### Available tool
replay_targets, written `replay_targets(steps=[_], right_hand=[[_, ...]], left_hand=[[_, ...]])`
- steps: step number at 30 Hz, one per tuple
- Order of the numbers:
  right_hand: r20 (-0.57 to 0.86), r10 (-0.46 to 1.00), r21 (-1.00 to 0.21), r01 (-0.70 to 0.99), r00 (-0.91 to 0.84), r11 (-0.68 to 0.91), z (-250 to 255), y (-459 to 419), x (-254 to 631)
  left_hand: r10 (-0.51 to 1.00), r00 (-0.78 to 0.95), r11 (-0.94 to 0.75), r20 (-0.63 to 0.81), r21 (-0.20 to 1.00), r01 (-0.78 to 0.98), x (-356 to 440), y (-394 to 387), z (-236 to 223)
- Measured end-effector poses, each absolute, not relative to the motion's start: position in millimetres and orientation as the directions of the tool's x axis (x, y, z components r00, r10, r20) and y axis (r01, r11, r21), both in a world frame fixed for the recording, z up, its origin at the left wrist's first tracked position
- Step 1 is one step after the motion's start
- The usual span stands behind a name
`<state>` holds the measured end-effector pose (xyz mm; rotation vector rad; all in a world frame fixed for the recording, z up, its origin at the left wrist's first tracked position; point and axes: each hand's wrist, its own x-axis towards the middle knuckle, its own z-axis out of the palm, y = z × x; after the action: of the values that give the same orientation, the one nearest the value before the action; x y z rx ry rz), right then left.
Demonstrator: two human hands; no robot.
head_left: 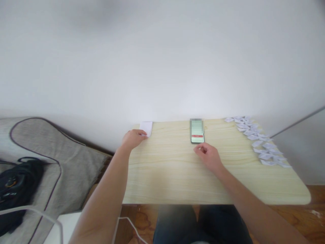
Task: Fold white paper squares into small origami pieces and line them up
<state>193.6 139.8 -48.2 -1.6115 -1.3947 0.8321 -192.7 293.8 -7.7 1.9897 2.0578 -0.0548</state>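
My left hand (134, 138) reaches to a small stack of white paper (146, 127) at the table's far left corner. Thumb and fingertips close on the near edge of the paper; how many sheets they pinch is too small to tell. My right hand (207, 155) rests over the table just below a phone (197, 139), its fingers curled, thumb and index tips together, and nothing visible in them. The phone lies flat with its screen lit. Folded white paper pieces (265, 145) lie in overlapping rows along the table's right side.
The pale wooden table (172, 176) backs onto a white wall (162, 67). On the left are a grey sofa (73, 169) and a black bag (17, 186). White cables (132, 225) hang near the front left, above a wooden floor (142, 217).
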Motion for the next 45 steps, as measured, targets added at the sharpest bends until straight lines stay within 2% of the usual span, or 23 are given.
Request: replay_targets(steps=[7,14,26,45], right_hand=[[0.04,0.988,-0.891,0.453,0.148,-0.032,-57,139,189],[0.084,0.984,-0.855,0.519,0.155,-0.009,-64,133,183],[0.144,0.982,-0.781,0.623,0.122,0.037,-64,129,178],[0.152,0.981,-0.782,0.622,0.121,0.045,-65,129,179]], left_hand=[[0.98,-0.007,0.041,-0.201,0.168,0.985,-191,294,-7],[0.995,-0.042,0.058,-0.09,0.184,0.981,-188,286,-7],[0.999,-0.035,0.034,0.004,0.181,0.983,-177,278,-7],[0.998,-0.063,0.065,-0.014,0.249,0.966,-178,285,-15]])
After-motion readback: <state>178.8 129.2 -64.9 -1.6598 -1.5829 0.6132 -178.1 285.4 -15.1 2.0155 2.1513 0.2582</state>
